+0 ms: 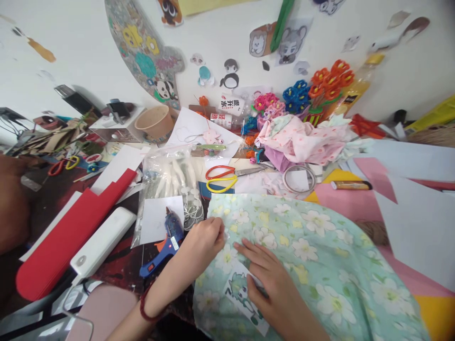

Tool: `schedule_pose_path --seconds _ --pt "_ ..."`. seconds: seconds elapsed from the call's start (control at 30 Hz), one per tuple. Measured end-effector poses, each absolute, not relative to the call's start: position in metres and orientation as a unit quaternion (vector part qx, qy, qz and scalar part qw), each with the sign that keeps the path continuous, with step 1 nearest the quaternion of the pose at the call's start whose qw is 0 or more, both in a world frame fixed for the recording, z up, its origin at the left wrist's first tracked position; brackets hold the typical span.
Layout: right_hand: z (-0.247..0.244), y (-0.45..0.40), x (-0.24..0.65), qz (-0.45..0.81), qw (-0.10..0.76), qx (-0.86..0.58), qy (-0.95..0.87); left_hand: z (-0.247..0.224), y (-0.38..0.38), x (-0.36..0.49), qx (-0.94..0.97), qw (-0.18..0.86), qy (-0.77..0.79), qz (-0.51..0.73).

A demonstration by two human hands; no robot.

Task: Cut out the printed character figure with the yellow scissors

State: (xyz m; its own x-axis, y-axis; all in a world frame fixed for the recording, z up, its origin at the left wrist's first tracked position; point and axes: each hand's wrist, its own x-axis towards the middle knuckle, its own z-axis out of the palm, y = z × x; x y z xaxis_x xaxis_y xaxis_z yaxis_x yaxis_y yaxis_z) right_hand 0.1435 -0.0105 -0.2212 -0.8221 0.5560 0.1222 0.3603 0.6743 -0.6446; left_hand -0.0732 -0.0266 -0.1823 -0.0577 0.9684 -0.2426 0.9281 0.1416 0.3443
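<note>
A mint-green floral cloth (316, 246) lies spread in front of me. On its near left part rests a small paper picture (245, 298) of a green-haired cartoon figure. My right hand (265, 274) lies over the cloth with its fingers stretched out, the thumb beside the picture and partly covering it. My left hand (209, 234) is closed in a pinch at the cloth's left side, its fingertips turned away; whatever they hold is hidden. Left of that wrist, a blue glue gun (161, 255) lies with its nozzle on a white paper square (149, 208).
Scissors (223, 177) with red and yellow handles and a tape roll (299, 179) lie beyond the cloth. Left are a clear plastic bag (159, 166), a white power strip (103, 241) and red card (71, 237). A brown marker (351, 185) sits right. Pipe-cleaner flowers (330, 80) stand behind.
</note>
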Motion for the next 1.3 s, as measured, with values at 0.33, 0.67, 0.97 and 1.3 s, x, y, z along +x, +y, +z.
schedule_pose_path --seconds 0.33,0.67,0.97,1.3 --pt "-0.220 -0.010 0.144 0.302 0.158 -0.246 -0.907 -0.177 -0.026 -0.061 0.635 0.224 0.737 0.059" --pt "-0.219 -0.010 0.146 0.316 0.180 -0.254 -0.896 -0.179 -0.023 -0.062 0.634 0.213 0.742 0.056" --pt "-0.219 -0.009 0.148 0.326 0.168 -0.247 -0.897 -0.182 -0.028 -0.072 0.693 0.185 0.695 0.049" --pt "-0.216 -0.007 0.149 0.325 0.160 -0.248 -0.899 -0.182 -0.025 -0.079 0.779 0.166 0.604 0.012"
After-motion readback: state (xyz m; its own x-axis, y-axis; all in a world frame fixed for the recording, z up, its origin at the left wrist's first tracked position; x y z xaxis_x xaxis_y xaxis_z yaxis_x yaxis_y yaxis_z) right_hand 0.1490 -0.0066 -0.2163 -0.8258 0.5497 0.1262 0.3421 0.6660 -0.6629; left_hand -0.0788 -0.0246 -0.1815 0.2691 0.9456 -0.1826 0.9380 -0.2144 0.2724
